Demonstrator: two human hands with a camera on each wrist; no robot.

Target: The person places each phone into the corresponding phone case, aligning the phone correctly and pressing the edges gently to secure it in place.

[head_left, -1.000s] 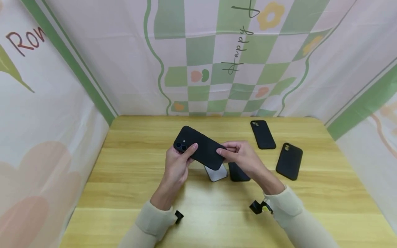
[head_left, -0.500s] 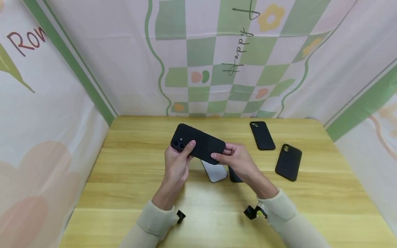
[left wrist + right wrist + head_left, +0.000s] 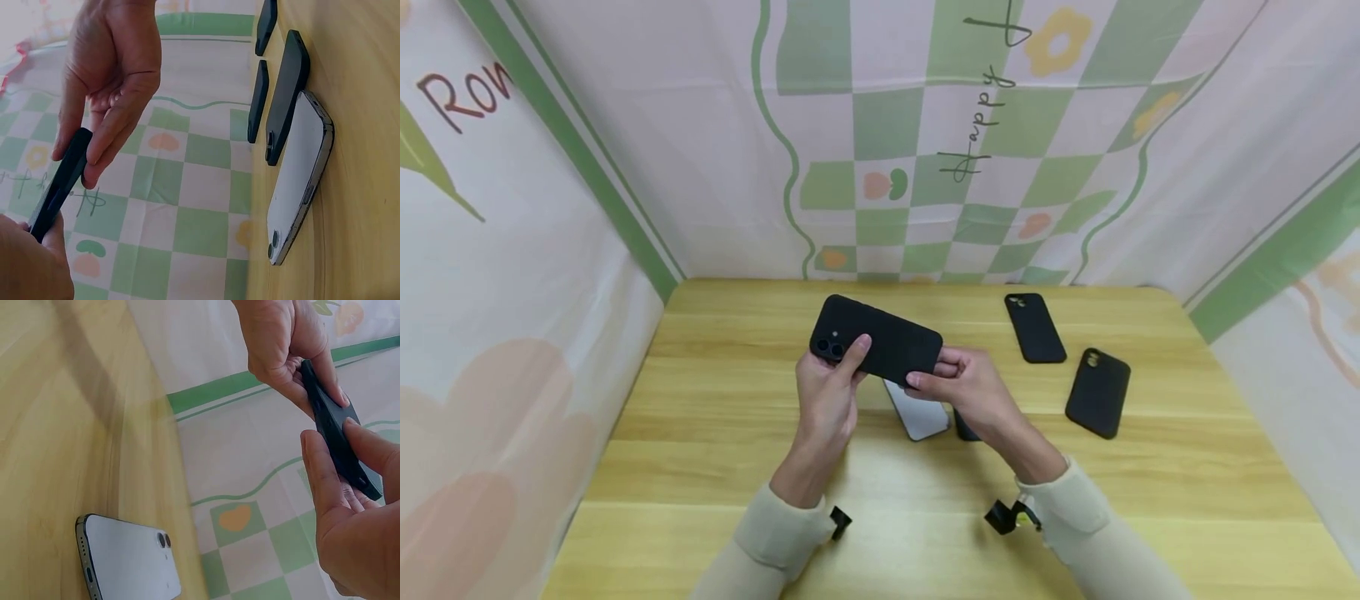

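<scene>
Raised above the table is a phone in a black case, its back upward and two dark lenses showing at the left end. My left hand grips the lens end, thumb lying on the back. At the other end my right hand pinches a corner between thumb and fingers; the left wrist view shows that hand with its fingers on both faces of the case. Below the hands lies a white phone. A dark phone is beside it, mostly hidden behind my right hand in the head view.
Two black phone cases with camera cutouts lie toward the back right of the wooden table, one nearer me than the other. A printed cloth wall rises behind the table's back edge. Small black cameras hang at the cuffs.
Both hands carry the cased phone slightly up and left, and it lies closer to level. The right hand has shifted left, covering more of the dark phone. The things on the table stay put.
</scene>
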